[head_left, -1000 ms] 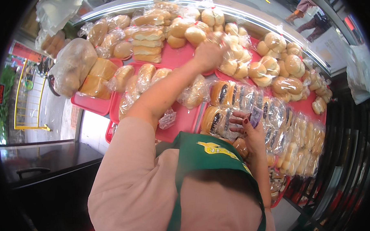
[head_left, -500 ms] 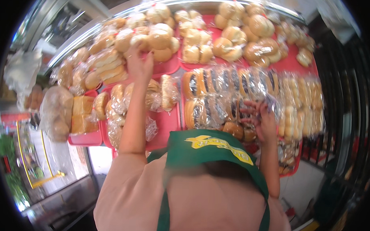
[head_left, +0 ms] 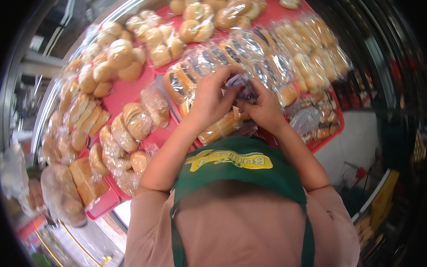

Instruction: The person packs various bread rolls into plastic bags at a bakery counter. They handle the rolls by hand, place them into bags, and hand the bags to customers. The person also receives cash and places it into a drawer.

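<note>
My left hand (head_left: 211,98) and my right hand (head_left: 265,109) meet over the middle of the bread display. Between them is a small crumpled purple piece of paper that looks like a folded banknote (head_left: 243,87). The fingers of both hands are closed on it, thumbs toward each other. Just beyond and beneath the hands lie rows of plastic-wrapped buns with a dark filling (head_left: 225,51). A wrapped pack of golden rolls (head_left: 218,130) shows below my wrists, partly covered by my left forearm.
Pink-red trays (head_left: 125,95) hold more bagged bread: round bun clusters (head_left: 122,59) at the far left, long rolls (head_left: 137,121) nearer, and pale finger rolls (head_left: 314,71) at right. A loaf (head_left: 87,180) sits at the left edge. Dark bars (head_left: 380,59) stand at right.
My left hand has come away from the bagged buns at the upper left and joined my right hand at the purple paper. The whole view has turned, tilting the trays.
</note>
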A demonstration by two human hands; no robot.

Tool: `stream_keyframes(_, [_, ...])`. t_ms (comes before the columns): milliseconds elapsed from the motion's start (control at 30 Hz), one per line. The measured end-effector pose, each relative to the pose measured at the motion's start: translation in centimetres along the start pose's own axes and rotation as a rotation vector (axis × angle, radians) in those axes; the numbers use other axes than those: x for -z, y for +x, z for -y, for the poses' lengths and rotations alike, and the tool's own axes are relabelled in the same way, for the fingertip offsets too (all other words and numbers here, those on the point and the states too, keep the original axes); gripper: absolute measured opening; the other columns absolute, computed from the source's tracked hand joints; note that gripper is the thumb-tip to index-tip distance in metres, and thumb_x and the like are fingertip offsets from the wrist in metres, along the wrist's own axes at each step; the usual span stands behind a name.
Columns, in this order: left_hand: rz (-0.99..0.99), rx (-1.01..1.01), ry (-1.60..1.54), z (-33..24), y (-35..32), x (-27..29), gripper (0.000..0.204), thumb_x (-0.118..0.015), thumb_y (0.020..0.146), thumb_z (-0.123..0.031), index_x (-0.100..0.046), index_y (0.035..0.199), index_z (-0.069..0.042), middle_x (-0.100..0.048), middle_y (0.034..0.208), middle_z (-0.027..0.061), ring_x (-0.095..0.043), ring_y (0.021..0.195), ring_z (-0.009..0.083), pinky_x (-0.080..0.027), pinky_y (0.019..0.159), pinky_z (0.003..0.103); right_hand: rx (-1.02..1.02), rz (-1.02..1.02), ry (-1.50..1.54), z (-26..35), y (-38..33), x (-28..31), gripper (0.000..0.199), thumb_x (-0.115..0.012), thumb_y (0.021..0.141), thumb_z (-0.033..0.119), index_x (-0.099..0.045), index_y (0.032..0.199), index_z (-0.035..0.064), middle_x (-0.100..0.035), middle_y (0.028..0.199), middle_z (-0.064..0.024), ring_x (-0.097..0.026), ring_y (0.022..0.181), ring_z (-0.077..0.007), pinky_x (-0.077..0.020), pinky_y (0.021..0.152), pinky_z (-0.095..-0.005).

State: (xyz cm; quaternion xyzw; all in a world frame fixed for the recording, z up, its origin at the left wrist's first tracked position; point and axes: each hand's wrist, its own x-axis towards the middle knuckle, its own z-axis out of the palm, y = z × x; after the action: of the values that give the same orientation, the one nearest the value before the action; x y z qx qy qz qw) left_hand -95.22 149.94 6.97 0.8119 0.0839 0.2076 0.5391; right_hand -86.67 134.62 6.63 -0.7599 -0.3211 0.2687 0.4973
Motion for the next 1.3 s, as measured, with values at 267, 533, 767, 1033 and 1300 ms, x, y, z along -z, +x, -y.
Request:
stream_keyframes(267, [0.008, -0.052, -0.089, -0.4, -2.5, -3.7, 0.022, -0.066, 0.079, 0.010, -0.066, 0.098, 0.000, -0.070, 0.087, 0.0043, -0.066, 0.080, 0.0110, -0.052, 0.074, 0.025, -0.013, -0.280, -0.049, -0.5, -6.7, 1.0, 0.026, -0.064, 0.084, -0.006, -0.064, 0.109, 0.0014, -0.071, 0.091, -0.0054, -0.066, 0.081, -0.0094, -0.0518, 0.071, -0.0249])
stream_keyframes(533, [-0.143, -0.511, 0.042, -3.9, -4.9, -8.6, 0.022, -0.072, 0.064, 0.012, -0.063, 0.078, -0.002, -0.069, 0.085, 0.0100, -0.065, 0.077, 0.0244, -0.051, 0.067, 0.032, 0.050, -0.423, 0.172, -4.3, -12.4, 2.0, 0.015, -0.058, 0.089, -0.008, -0.065, 0.101, -0.0005, -0.071, 0.088, -0.0038, -0.066, 0.082, -0.0079, -0.0539, 0.069, -0.0226])
stream_keyframes(767, [0.072, -0.702, 0.103, -8.9, -8.6, -20.6, 0.020, -0.072, 0.066, 0.013, -0.061, 0.077, 0.001, -0.067, 0.090, 0.0150, -0.064, 0.080, 0.0262, -0.051, 0.070, 0.033, -0.164, -0.559, 0.760, -9.4, -23.1, 6.8, 0.016, -0.064, 0.087, 0.002, -0.067, 0.102, -0.0025, -0.067, 0.085, -0.0039, -0.065, 0.073, -0.0100, -0.0582, 0.055, -0.0266])
stream_keyframes(1033, [0.412, -0.979, -0.006, -14.8, -15.2, -38.3, 0.024, -0.072, 0.058, 0.006, -0.063, 0.079, -0.001, -0.066, 0.094, 0.0148, -0.066, 0.078, 0.0289, -0.053, 0.064, 0.036, -0.308, -0.675, 0.817, -15.3, -41.5, 15.4, 0.019, -0.060, 0.090, 0.005, -0.065, 0.107, -0.0020, -0.069, 0.086, -0.0077, -0.070, 0.070, -0.0181, -0.0581, 0.054, -0.0293])
stream_keyframes(1300, [0.682, -0.778, -0.182, -21.0, -18.4, -52.2, 0.014, -0.069, 0.070, 0.004, -0.062, 0.080, -0.004, -0.065, 0.092, 0.0116, -0.064, 0.078, 0.0287, -0.052, 0.065, 0.036, -0.264, -0.876, 0.840, -19.2, -52.8, 22.7, 0.020, -0.062, 0.091, 0.005, -0.064, 0.110, 0.0008, -0.068, 0.093, -0.0047, -0.066, 0.080, -0.0125, -0.0547, 0.062, -0.0265])
